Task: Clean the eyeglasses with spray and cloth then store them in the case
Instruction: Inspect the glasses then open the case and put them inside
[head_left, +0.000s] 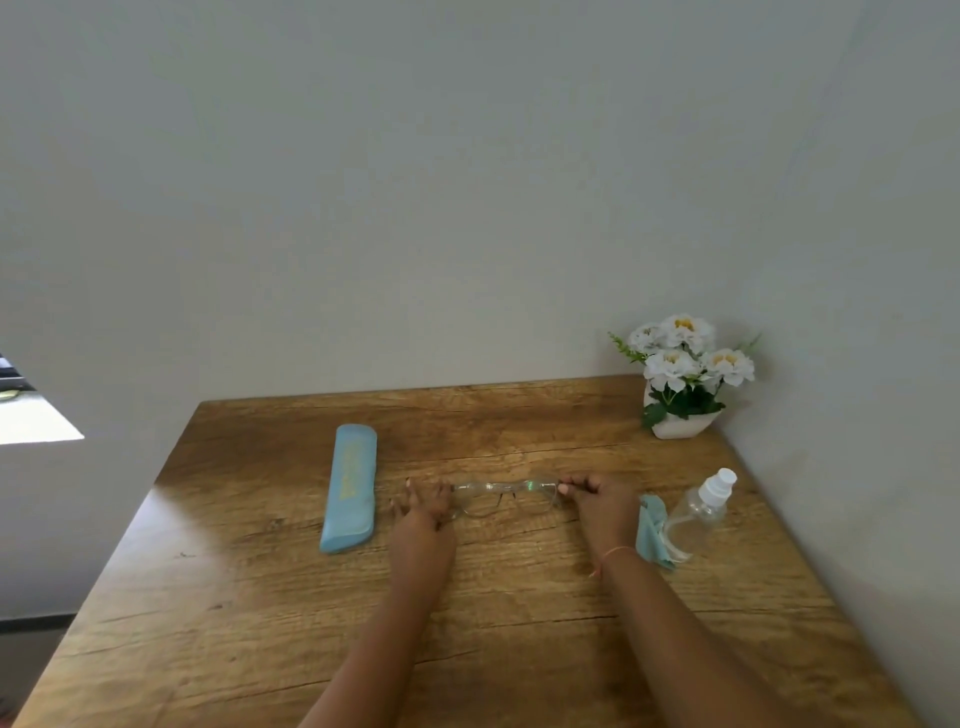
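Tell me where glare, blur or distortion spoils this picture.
Head view: pale glare washes the brown wooden table at its left; the wide lens bends the table's edges; the clear-framed eyeglasses between the left hand and right hand look faint, soft.

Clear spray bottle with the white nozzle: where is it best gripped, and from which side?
Grip the clear plastic spray bottle round its wide body, below the white nozzle, coming from above with the right hand. It appears to lie tilted, nozzle away, against the light blue cloth, leaving its upper flank bare.
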